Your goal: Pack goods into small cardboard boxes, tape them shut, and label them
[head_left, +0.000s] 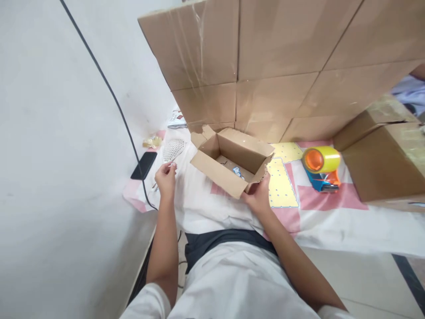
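Observation:
A small open cardboard box sits tilted in front of me, its flaps folded outward. Gripping its near right corner is my right hand, thumb and fingers partly hidden by the cardboard. Inside the box lie a small blue-and-white piece and a dark thin strand. My left hand is closed in a pinch to the left of the box; a tiny whitish bit shows at the fingertips, too small to name. Just beyond that hand lies a perforated skimmer, its handle largely covered by the hand.
Large cardboard panels stand behind the box. On the right are a tape dispenser with yellow tape, a yellow dotted sheet and a bigger carton. A phone and a hanging black cable are at left.

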A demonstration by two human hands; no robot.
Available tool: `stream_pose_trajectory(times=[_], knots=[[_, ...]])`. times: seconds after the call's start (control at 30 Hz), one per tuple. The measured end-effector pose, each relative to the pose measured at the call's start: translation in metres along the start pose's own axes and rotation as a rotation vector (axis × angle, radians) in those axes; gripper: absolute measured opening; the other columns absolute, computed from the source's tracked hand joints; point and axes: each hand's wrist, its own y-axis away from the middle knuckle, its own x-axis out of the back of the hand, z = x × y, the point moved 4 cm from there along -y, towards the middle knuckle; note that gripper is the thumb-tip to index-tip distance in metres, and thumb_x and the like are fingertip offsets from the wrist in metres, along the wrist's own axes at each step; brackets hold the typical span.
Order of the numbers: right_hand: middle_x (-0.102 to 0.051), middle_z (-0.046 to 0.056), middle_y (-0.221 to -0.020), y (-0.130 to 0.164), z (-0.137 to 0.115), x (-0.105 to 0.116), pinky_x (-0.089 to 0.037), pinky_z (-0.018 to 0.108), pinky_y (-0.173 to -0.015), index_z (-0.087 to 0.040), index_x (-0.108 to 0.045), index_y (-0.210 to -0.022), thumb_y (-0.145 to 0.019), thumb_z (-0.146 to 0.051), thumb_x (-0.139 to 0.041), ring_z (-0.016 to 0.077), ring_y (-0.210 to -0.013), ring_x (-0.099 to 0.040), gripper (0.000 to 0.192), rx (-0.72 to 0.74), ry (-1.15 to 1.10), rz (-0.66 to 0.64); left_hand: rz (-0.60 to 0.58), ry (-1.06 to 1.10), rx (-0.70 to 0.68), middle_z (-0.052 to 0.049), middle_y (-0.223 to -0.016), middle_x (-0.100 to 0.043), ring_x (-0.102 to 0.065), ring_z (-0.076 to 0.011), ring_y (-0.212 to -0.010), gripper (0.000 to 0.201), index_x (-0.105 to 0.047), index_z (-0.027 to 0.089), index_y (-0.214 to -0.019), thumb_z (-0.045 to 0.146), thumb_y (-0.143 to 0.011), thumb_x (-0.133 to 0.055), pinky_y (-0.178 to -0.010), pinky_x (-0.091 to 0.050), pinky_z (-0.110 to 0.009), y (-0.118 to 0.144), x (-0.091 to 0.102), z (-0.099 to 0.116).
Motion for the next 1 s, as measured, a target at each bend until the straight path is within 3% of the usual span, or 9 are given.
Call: stream_pose_trajectory(times=[0.27, 0.37, 0.43, 0.5, 0.6, 0.67, 0.73, 0.87, 1.0], knots=[[-0.025, 0.022, -0.163, 0.012, -0.011, 0.004, -0.032, 0.066, -0.125, -0.024, -0.005, -0.164, -0.076, -0.039, -0.083, 0.0398, -0.156, -0.027, 0.119, 0.010, 0.047, -0.006, 0.022, 0.055, -0.065, 0.001, -0.071, -0.062, -0.060, -0.0114, -0.057, 0.031, -0.066, 0.016, -0.088, 0.045, -0.076, -0.070, -0.051, -0.045, -0.021, 0.014, 0.008, 0.015], [-0.034, 0.021, -0.155, 0.041, -0.022, 0.024, -0.047, 0.061, -0.114, -0.025, -0.019, -0.160, -0.083, -0.034, -0.077, 0.0377, -0.147, -0.039, 0.097, 0.024, 0.081, 0.062, -0.043, 0.120, -0.047, 0.002, -0.069, -0.061, -0.063, -0.0131, -0.057, 0.033, -0.065, 0.018, -0.089, 0.047, -0.075, -0.073, -0.052, -0.049, -0.023, 0.041, 0.011, 0.017], [-0.051, 0.016, -0.133, 0.063, -0.035, 0.039, -0.055, 0.054, -0.102, -0.026, -0.043, -0.144, -0.087, -0.029, -0.072, 0.0329, -0.128, -0.054, 0.064, 0.044, 0.076, 0.123, -0.192, 0.147, -0.012, 0.003, -0.065, -0.061, -0.063, -0.0140, -0.056, 0.031, -0.065, 0.019, -0.088, 0.047, -0.077, -0.073, -0.056, -0.053, -0.026, 0.073, 0.008, 0.016], [-0.057, 0.009, -0.108, 0.082, -0.047, 0.046, -0.058, 0.045, -0.089, -0.026, -0.053, -0.125, -0.091, -0.024, -0.066, 0.0258, -0.104, -0.061, 0.037, 0.040, -0.007, 0.072, -0.432, 0.171, 0.046, 0.003, -0.061, -0.061, -0.060, -0.0134, -0.051, 0.029, -0.063, 0.021, -0.085, 0.048, -0.080, -0.073, -0.053, -0.052, -0.026, 0.117, 0.000, 0.015], [-0.063, 0.005, -0.099, 0.097, -0.061, 0.038, -0.057, 0.033, -0.072, -0.025, -0.056, -0.123, -0.096, -0.025, -0.061, 0.0170, -0.081, -0.063, 0.027, -0.048, -0.228, -0.275, -0.745, 0.217, 0.128, 0.002, -0.065, -0.062, -0.053, -0.0117, -0.044, 0.030, -0.060, 0.024, -0.086, 0.052, -0.086, -0.068, -0.044, -0.043, -0.025, 0.188, -0.018, 0.019], [-0.068, 0.004, -0.098, 0.101, -0.065, 0.029, -0.054, 0.029, -0.065, -0.024, -0.058, -0.118, -0.097, -0.030, -0.062, 0.0145, -0.075, -0.064, 0.022, -0.138, -0.322, -0.470, -0.845, 0.241, 0.105, 0.002, -0.068, -0.062, -0.055, -0.0126, -0.049, 0.028, -0.060, 0.025, -0.088, 0.052, -0.091, -0.064, -0.049, -0.045, -0.026, 0.222, -0.030, 0.027], [-0.069, 0.002, -0.090, 0.103, -0.064, 0.027, -0.051, 0.027, -0.062, -0.023, -0.057, -0.109, -0.097, -0.035, -0.064, 0.0136, -0.072, -0.064, 0.018, -0.216, -0.373, -0.505, -0.872, 0.226, 0.025, 0.001, -0.070, -0.063, -0.060, -0.0151, -0.058, 0.024, -0.062, 0.026, -0.090, 0.050, -0.093, -0.062, -0.057, -0.049, -0.028, 0.241, -0.040, 0.038], [-0.068, 0.000, -0.082, 0.108, -0.059, 0.033, -0.049, 0.025, -0.057, -0.024, -0.053, -0.110, -0.095, -0.041, -0.067, 0.0130, -0.066, -0.062, 0.027, -0.281, -0.414, -0.378, -0.820, 0.162, -0.109, 0.000, -0.073, -0.064, -0.062, -0.0172, -0.066, 0.021, -0.062, 0.027, -0.091, 0.048, -0.095, -0.060, -0.063, -0.048, -0.029, 0.246, -0.055, 0.057], [-0.065, -0.002, -0.075, 0.112, -0.064, 0.040, -0.046, 0.025, -0.054, -0.026, -0.055, -0.111, -0.096, -0.039, -0.066, 0.0121, -0.058, -0.058, 0.023, -0.129, -0.309, -0.357, -0.777, 0.197, -0.102, 0.004, -0.065, -0.056, -0.055, -0.0152, -0.059, 0.024, -0.057, 0.027, -0.098, 0.051, -0.099, -0.054, -0.059, -0.044, -0.027, 0.242, -0.067, 0.068]])
